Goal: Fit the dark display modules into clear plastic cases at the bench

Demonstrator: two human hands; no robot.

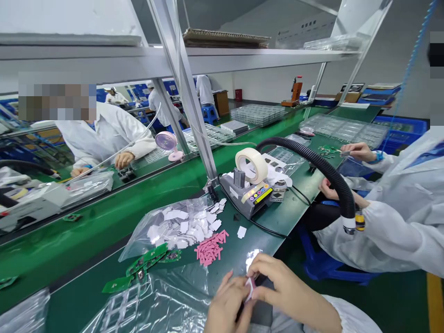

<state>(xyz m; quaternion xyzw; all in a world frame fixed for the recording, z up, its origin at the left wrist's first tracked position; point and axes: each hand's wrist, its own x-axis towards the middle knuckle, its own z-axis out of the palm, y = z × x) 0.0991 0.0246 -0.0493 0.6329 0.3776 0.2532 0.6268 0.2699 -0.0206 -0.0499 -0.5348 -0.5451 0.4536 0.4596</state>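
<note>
Both my hands meet at the bottom centre over the green bench. My left hand (227, 303) is curled, its fingers pinching a small white and pink piece (250, 287). My right hand (277, 284) closes on the same piece from the right. Just beyond them lies a heap of pink strips (210, 248). A clear bag of white pads (176, 226) sits further left. Green circuit boards (147, 261) lie beside it.
A tape dispenser (251, 189) with a roll of tape stands behind the strips. A black hose (326, 171) arches to the right. A co-worker in a white coat (391, 208) sits at my right. Across the conveyor another person (107, 134) works. Clear plastic trays (125, 305) lie near left.
</note>
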